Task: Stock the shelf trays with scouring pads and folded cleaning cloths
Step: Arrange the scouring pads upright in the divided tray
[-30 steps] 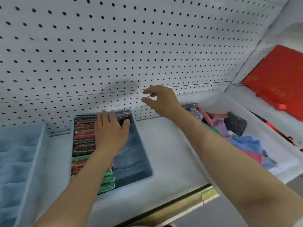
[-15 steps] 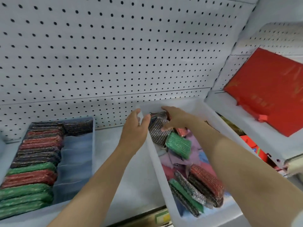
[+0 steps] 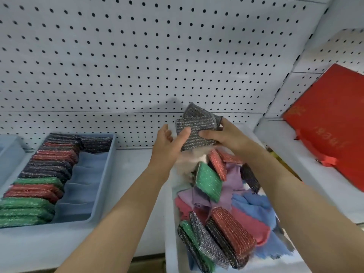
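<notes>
Both hands up over the white bin [image 3: 169, 223], w/ grey scouring pads [image 3: 194, 128] between them. Right hand [image 3: 226, 135] grips the pads, fingers curled round; left hand [image 3: 167, 145] pinches the front one w/ thumb. Blue tray [image 3: 102, 182] at left: one column full of pads, other bare.

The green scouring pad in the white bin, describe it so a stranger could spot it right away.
Start at the white bin on the right of the shelf, under the hands. The green scouring pad lies tilted in its upper half, on purple cloth. It alone shows a whole green face; its neighbours are red.
</notes>
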